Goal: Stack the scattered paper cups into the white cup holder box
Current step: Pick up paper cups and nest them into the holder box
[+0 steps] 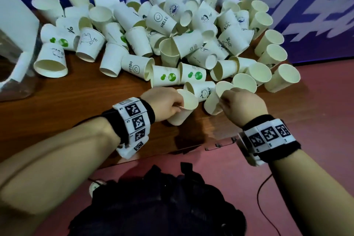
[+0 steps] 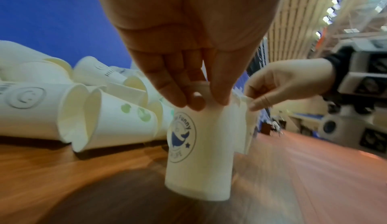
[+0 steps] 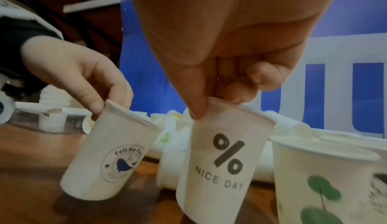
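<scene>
My left hand (image 1: pixel 179 105) pinches the rim of a white paper cup with a blue whale logo (image 2: pixel 199 153), held mouth up and slightly tilted just over the wooden table (image 1: pixel 76 113). Just right of it, my right hand (image 1: pixel 223 100) pinches the rim of a "% NICE DAY" cup (image 3: pixel 220 161), thumb outside and fingers inside. Both cups (image 1: pixel 183 109) (image 1: pixel 213 101) hang side by side at the pile's near edge. The white cup holder box (image 1: pixel 17 21) stands at the far left, with stacked cup rims (image 3: pixel 55 95) seen in it.
A big pile of scattered cups (image 1: pixel 157 30) covers the back of the table against a blue banner (image 1: pixel 316 5). A green-leaf cup (image 3: pixel 322 183) stands close on the right. Below the table's front edge lie red floor (image 1: pixel 306 178), a black bag (image 1: pixel 162 203) and a cable (image 1: pixel 262 197).
</scene>
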